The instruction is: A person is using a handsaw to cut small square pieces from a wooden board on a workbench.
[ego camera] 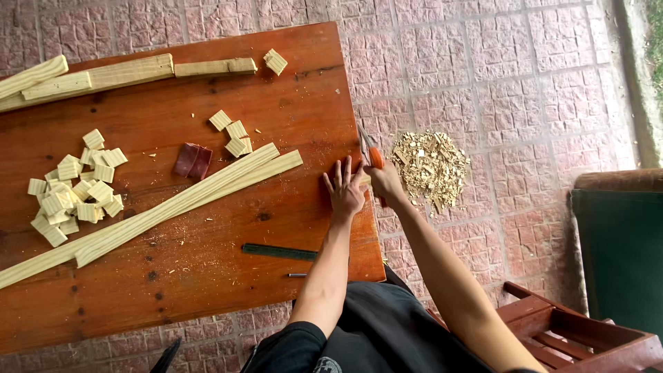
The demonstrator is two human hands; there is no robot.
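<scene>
My left hand [344,188] lies flat with spread fingers on the right edge of a reddish wooden table [207,290]. Just beyond that edge, my right hand [385,181] grips an orange-handled utility knife [373,156], blade pointing away from me. A small pale piece seems to sit between the two hands at the table edge, but it is too small to make out. Long pale wood strips [181,202] run diagonally across the table, left of my left hand.
A heap of small cut wood blocks [74,186] lies at the left, a few more blocks [235,135] near the middle. Wood planks [97,76] line the far edge. A green ruler [278,252], brown folded sandpaper [193,160], wood shavings [431,168] on the paving, a chair [580,338].
</scene>
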